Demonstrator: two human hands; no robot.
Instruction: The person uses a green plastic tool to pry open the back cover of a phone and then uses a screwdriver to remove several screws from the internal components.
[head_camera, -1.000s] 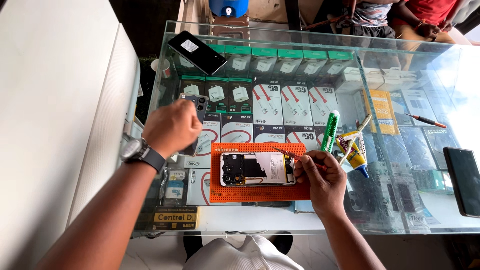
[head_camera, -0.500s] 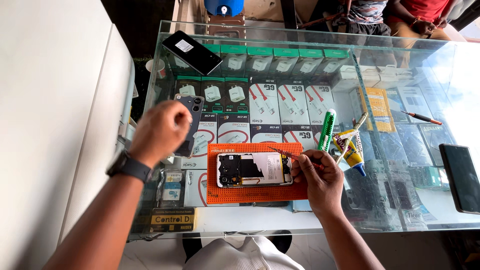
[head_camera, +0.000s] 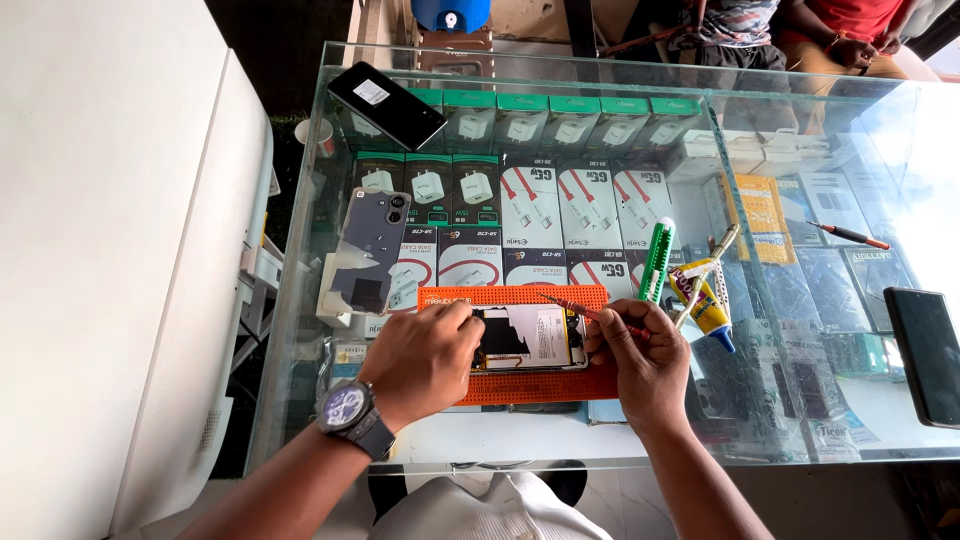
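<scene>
Left hand (head_camera: 420, 360) has come down from above the grey back cover (head_camera: 372, 250) onto the opened phone (head_camera: 530, 338); fingers curled over its left end, steadying it. Right hand (head_camera: 640, 362) stays pinched shut on a thin red-handled tool (head_camera: 590, 312), tip over the phone's upper edge. Phone lies open, innards exposed, on the orange mat (head_camera: 540, 385) between both hands. Beyond the right fingers: green tool (head_camera: 657, 260), glue tube (head_camera: 703, 300) on the glass surface (head_camera: 760, 440).

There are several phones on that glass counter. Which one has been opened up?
The phone on the orange mat, between both hands, shows its insides. The black phone at the far corner, the grey phone back and the dark phone at the right edge look closed.
</scene>
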